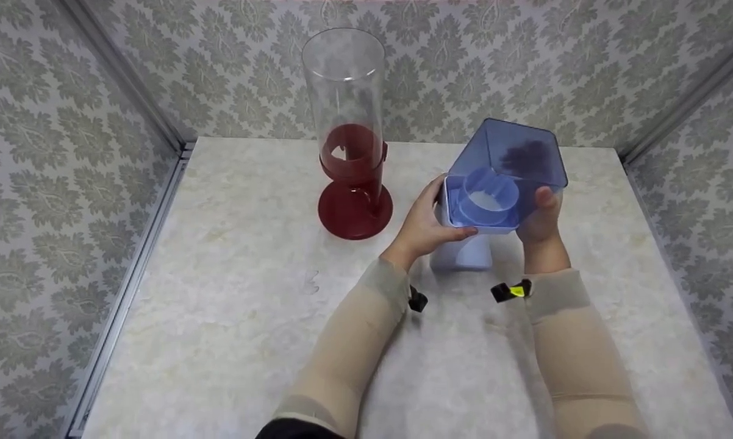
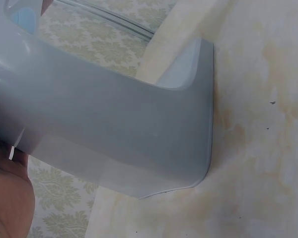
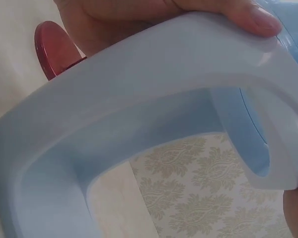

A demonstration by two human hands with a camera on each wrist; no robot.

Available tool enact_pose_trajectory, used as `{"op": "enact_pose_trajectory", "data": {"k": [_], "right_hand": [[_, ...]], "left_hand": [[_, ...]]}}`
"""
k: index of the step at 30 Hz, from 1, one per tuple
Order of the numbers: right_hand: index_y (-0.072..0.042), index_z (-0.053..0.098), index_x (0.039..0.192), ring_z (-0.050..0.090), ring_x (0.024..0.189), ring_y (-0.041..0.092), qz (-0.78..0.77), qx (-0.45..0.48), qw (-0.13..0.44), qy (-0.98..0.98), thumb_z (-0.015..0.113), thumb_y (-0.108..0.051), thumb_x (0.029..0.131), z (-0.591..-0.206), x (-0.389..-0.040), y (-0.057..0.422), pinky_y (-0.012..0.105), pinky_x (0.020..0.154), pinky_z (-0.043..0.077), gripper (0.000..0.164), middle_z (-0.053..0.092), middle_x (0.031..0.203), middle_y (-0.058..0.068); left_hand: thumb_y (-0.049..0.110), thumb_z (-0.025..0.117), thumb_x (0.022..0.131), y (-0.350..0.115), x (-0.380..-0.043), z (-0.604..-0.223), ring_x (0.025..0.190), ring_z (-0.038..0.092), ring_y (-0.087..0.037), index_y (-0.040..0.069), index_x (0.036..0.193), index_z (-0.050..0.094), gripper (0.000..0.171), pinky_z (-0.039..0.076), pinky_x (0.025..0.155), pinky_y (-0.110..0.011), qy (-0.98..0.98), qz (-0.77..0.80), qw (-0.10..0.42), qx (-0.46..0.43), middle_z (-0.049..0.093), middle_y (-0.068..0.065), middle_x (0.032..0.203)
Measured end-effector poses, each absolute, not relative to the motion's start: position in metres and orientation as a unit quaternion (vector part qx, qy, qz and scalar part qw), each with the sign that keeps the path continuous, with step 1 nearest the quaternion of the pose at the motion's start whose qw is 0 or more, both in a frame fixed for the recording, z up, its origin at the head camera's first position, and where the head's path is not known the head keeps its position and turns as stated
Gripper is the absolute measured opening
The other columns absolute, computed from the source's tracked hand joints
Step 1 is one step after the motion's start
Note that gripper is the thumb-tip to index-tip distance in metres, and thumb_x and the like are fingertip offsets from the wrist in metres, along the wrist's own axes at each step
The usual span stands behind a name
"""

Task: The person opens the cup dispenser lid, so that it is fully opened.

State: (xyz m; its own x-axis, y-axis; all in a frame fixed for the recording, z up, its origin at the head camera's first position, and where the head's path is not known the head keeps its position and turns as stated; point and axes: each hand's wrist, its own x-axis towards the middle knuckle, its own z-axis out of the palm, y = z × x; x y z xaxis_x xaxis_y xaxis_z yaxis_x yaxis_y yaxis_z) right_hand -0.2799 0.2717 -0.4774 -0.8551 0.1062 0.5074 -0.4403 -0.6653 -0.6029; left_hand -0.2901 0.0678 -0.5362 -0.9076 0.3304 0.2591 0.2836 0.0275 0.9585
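Observation:
A translucent blue square-sided container [image 1: 507, 146] leans at the top of a pale blue stand [image 2: 124, 134], and a round ring [image 1: 488, 204] shows through it. My left hand [image 1: 424, 222] grips the left side of the stand's top, thumb [image 3: 260, 22] pressed across the front. On the opposite side my right hand [image 1: 540, 222] holds the container, thumb up along its wall; its other fingers are hidden behind. The stand's curved neck reaches down to a flat foot close over the tabletop in the left wrist view.
Left of the hands, a red stand [image 1: 355, 213] carries a tall clear cylinder [image 1: 348, 91]. All this is on a pale marbled table [image 1: 232, 305]. Patterned walls [image 1: 439, 79] rise behind and at both sides, with a metal edge [image 1: 135, 292] along the left.

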Motion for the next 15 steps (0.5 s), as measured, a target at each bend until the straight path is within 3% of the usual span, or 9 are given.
{"op": "enact_pose_trajectory", "data": {"k": [5,15], "right_hand": [[-0.006,0.065,0.146,0.074,0.122,0.027,0.85,0.229,0.161,-0.445,0.108,-0.042,0.068,-0.469,-0.283,0.276,0.036,0.111,0.062,0.096,0.077,0.132,0.015],[-0.003,0.07,0.145,0.075,0.118,0.026,0.797,0.233,0.189,-0.524,0.105,-0.055,0.07,-0.464,-0.285,0.283,0.033,0.108,0.064,0.098,0.08,0.129,0.015]], "left_hand": [[0.026,0.107,0.071,0.067,-0.291,-0.534,0.153,0.053,-0.013,0.014,0.17,0.046,0.117,0.041,0.134,-0.031,0.721,0.658,0.019,0.217,0.057,-0.005,0.167],[0.026,0.108,0.072,0.066,-0.29,-0.535,0.151,0.054,-0.012,0.016,0.167,0.048,0.113,0.042,0.133,-0.031,0.716,0.663,0.025,0.218,0.06,-0.003,0.163]]}}
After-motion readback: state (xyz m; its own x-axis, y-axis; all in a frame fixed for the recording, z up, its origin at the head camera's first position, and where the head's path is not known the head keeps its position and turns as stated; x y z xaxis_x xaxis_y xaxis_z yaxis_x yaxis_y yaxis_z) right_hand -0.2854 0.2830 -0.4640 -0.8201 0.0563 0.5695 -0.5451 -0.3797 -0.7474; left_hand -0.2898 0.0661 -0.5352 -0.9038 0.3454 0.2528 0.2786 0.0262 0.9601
